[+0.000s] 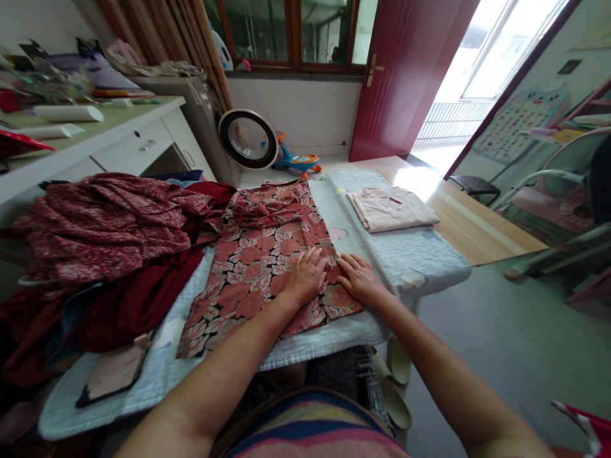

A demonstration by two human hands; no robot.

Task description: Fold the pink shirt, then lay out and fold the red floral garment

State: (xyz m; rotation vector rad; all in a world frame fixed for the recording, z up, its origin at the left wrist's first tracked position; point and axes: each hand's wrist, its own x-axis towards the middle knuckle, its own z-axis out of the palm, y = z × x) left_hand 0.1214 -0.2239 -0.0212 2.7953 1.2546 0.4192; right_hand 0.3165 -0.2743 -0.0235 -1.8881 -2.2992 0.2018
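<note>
A garment with a red, tan and black flower print (248,273) lies spread on a pale blue quilted cover (429,254). My left hand (308,275) rests flat on the cloth right of its middle, fingers pointing away from me. Close beside it, my right hand (360,278) lies at the garment's right edge with its fingers spread. Neither hand has anything gripped. Bunched fabric forms a raised fold in the far part of the garment.
Heaped red clothes (114,222) lie at the left. A folded pale pink garment (392,208) rests at the back right. Beyond are a front-loading washer with its round door (248,138) open, a ride-on toy (298,160) and a red door (405,70).
</note>
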